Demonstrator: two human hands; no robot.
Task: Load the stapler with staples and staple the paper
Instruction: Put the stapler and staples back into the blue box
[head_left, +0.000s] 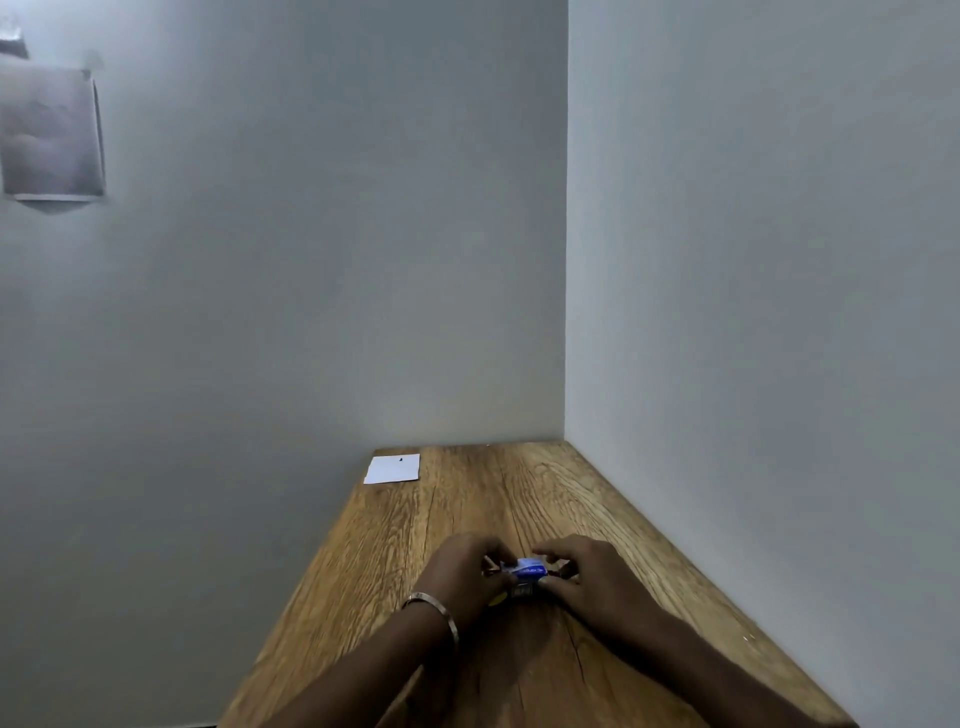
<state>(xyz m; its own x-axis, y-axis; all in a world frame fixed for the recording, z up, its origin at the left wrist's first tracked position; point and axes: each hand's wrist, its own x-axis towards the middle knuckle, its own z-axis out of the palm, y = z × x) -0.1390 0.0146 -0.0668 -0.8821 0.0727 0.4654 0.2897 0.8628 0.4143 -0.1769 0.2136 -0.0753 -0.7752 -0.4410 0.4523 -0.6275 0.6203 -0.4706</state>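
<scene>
Both my hands meet near the middle of the table (597, 499), closer to the near edge than the far one. Left hand (462, 574), bangle (434, 608) at the wrist, fingers curled in a narrow grip around something small; right hand (587, 577) likewise curled, thumb and fingertips pinching from the other side. Between them: a small blue-and-white staple box (530, 567), with a dark object just beneath it (522, 591), too small to name, possibly the stapler. A yellow sliver shows by my left palm; cannot tell what it is.

Paper (393, 468) lies flat at the far left corner, well apart from my hands, a small dark mark near its top edge.

Handling, as I judge it: box is light thin card, crushes easily, so pinch at the ends, not the faces. Staple strips inside are brittle and snap if bent; take them by the long sides. Paper is limp; slide it to an edge to lift it.

Loading looks not yet done.
</scene>
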